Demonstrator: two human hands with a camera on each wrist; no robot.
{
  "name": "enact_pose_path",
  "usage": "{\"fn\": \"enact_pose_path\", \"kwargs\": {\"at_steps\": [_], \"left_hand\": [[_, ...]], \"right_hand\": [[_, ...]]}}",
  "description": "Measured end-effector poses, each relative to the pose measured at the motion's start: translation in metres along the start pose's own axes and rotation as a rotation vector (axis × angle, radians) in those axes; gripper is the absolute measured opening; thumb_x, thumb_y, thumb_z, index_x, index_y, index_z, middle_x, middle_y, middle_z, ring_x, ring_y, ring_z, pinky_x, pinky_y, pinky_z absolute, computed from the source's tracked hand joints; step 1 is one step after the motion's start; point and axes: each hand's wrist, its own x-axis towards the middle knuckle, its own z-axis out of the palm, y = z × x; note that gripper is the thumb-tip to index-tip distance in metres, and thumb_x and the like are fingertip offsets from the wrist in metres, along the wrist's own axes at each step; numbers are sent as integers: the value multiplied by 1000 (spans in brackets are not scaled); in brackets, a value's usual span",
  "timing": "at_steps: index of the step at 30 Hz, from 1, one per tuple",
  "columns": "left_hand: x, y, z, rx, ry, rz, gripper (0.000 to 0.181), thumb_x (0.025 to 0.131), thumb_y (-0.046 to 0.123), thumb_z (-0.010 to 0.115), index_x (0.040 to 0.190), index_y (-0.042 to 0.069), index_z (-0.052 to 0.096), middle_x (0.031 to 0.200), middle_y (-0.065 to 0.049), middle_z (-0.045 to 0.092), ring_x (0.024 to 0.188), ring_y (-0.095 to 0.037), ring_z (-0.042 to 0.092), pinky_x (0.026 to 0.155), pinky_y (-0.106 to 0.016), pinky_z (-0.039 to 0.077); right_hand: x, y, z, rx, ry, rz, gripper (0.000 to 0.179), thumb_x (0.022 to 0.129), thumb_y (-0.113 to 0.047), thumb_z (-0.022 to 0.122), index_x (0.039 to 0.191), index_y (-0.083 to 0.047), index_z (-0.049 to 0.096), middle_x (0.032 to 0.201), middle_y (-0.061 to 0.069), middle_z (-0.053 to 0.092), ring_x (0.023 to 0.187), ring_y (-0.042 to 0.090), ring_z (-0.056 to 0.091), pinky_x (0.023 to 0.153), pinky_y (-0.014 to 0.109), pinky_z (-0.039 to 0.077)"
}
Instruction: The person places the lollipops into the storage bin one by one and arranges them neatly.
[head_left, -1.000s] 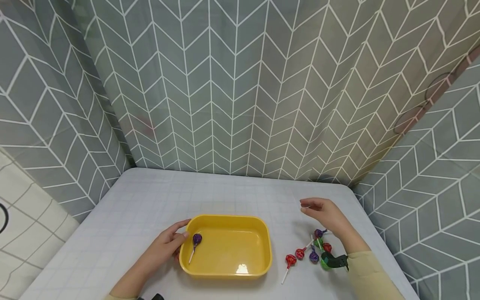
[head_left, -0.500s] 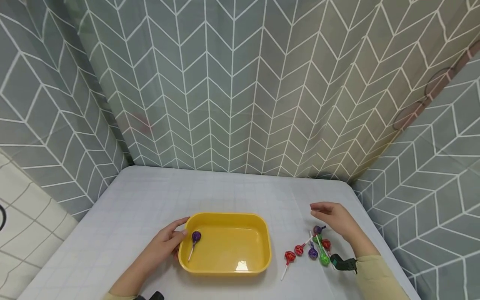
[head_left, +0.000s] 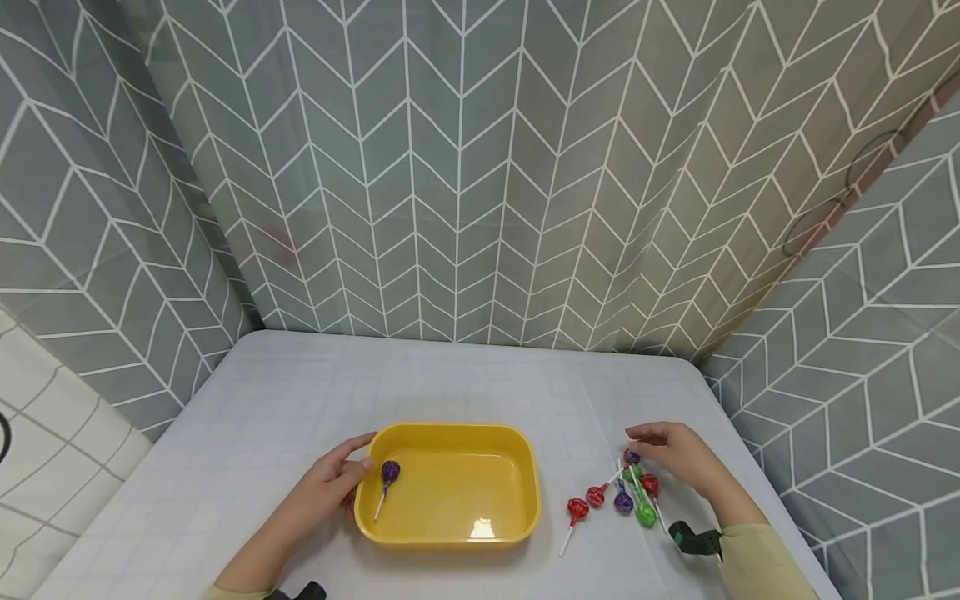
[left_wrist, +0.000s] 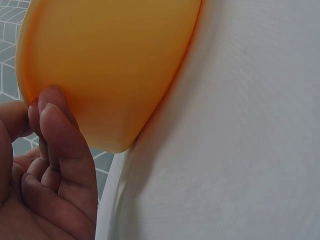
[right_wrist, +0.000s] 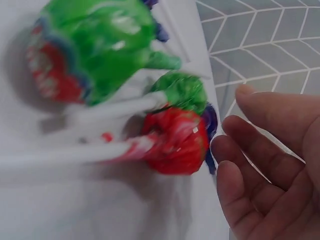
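My left hand [head_left: 322, 482] grips the left rim of a yellow tray [head_left: 457, 500], thumb at the rim and fingers against its outside; the left wrist view shows the tray's side [left_wrist: 120, 65] in close-up. One purple lollipop [head_left: 390, 472] lies in the tray. Over a small heap of lollipops, my right hand [head_left: 678, 454] hovers with fingers loosely bent, close to a purple lollipop [head_left: 632, 457]. In the right wrist view, nothing sits between thumb and fingers; a red lollipop [right_wrist: 177, 142] and a green lollipop [right_wrist: 100, 45] appear beside the hand [right_wrist: 272, 170].
Besides the heap, a red lollipop [head_left: 577, 508] lies nearest the tray. Another red lollipop [head_left: 596, 497], a purple lollipop [head_left: 623, 502] and a green lollipop [head_left: 646, 515] lie close together. A white cloth covers the table [head_left: 450, 375]; patterned curtains [head_left: 480, 183] stand behind it.
My right hand has moved right and lowered toward the purple lollipop at the heap's far end. The left hand keeps its grip on the tray, and the lollipops stay in place.
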Motion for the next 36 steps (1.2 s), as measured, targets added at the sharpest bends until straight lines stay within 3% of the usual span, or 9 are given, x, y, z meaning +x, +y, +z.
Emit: {"fn": "enact_pose_path", "kwargs": {"at_steps": [11, 23, 36], "left_hand": [[1, 0, -1, -4, -13, 15, 60, 103, 39, 53, 153, 12, 33, 93, -15, 69, 63, -23, 59, 58, -34, 55], [2, 0, 0, -3, -9, 20, 58, 102, 38, 54, 152, 14, 35, 83, -16, 66, 61, -23, 57, 55, -34, 53], [2, -1, 0, 10, -9, 15, 59, 102, 39, 54, 152, 12, 35, 82, -15, 65, 62, -23, 58, 56, -34, 53]], "right_hand": [[-6, 4, 5, -86, -5, -43, 27, 91, -20, 73, 113, -6, 73, 107, 5, 71, 105, 31, 63, 87, 50, 52], [-5, 2, 6, -183, -6, -72, 28, 89, -18, 74, 114, -6, 73, 100, 2, 70, 90, 19, 62, 78, 43, 53], [-4, -1, 3, -243, -19, -86, 28, 88, -18, 75, 114, -8, 75, 105, 6, 70, 89, 21, 61, 77, 43, 54]]}}
